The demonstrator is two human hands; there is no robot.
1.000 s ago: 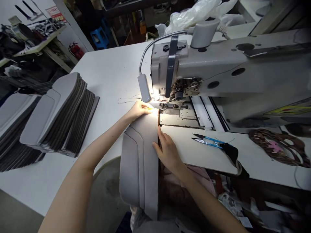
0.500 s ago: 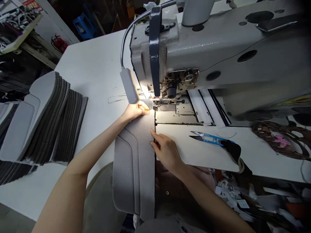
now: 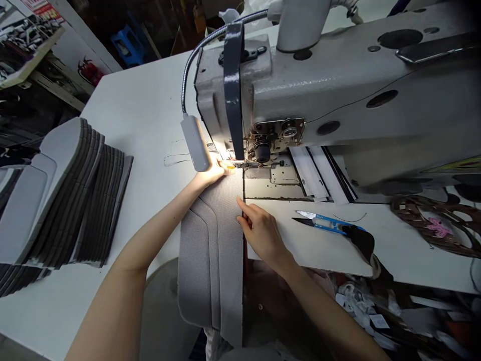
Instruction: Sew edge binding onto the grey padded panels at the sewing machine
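A long grey fabric panel (image 3: 230, 250) with curved seam lines hangs over the table's front edge, its far end under the presser foot of the sewing machine (image 3: 319, 95). My left hand (image 3: 213, 173) is closed on the panel's far left part, right by the needle area. The lamp head hides some of its fingers, and something orange-yellow shows at the fingertips. My right hand (image 3: 261, 230) is at the panel's right edge, index finger and thumb on top, the other fingers curled by the edge. A bright lamp (image 3: 196, 144) lights the sewing spot.
Stacks of similar grey panels (image 3: 71, 200) stand on the left of the white table (image 3: 146, 105). Blue-handled thread snips (image 3: 325, 223) lie to the right, near white strips (image 3: 310, 173) and a brown sandal-like item (image 3: 432, 225). Scraps (image 3: 356, 306) lie below the right edge.
The panel has slid slightly farther toward the needle, both hands moving along with it. The whole view has shifted a little.
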